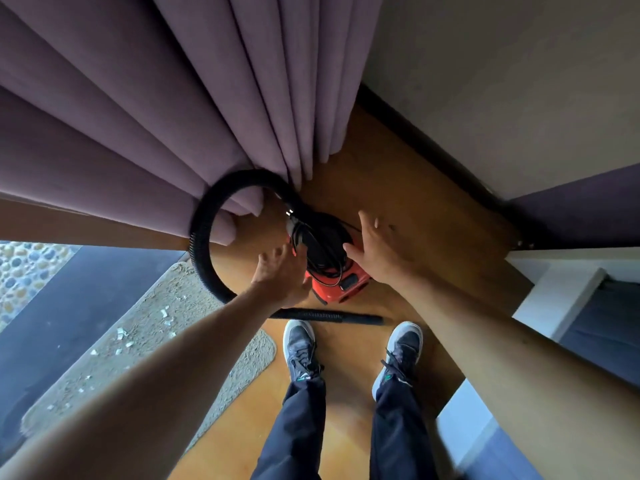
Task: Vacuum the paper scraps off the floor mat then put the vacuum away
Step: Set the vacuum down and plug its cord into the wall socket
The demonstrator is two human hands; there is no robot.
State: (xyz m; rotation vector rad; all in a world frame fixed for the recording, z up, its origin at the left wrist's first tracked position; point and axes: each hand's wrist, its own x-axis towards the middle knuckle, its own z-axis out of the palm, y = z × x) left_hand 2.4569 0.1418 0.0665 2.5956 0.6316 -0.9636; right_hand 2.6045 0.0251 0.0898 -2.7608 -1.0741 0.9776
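Vacuum (329,268) sits on the wood floor (398,188) right in front of my view, red body w/ black top and a black cord looped over it, close to the bottom of the purple curtain (138,98). Its black ribbed hose (204,244) arcs up from the top, round to the left against the curtain, then down; the end piece (332,315) lies flat on the floor between vacuum and shoes (301,344).

Left hand (280,275) is at the vacuum's left side, fingers loose and spread, gripping nothing. Right hand (377,251) is at the right side of the black top, fingers straight and splayed, also empty. Can't tell if either actually touches the body.

Floor mat (138,341) lies to the left, beige, w/ white paper scraps (164,311) scattered on it. Pale wall (502,81) w/ dark skirting runs along the right.
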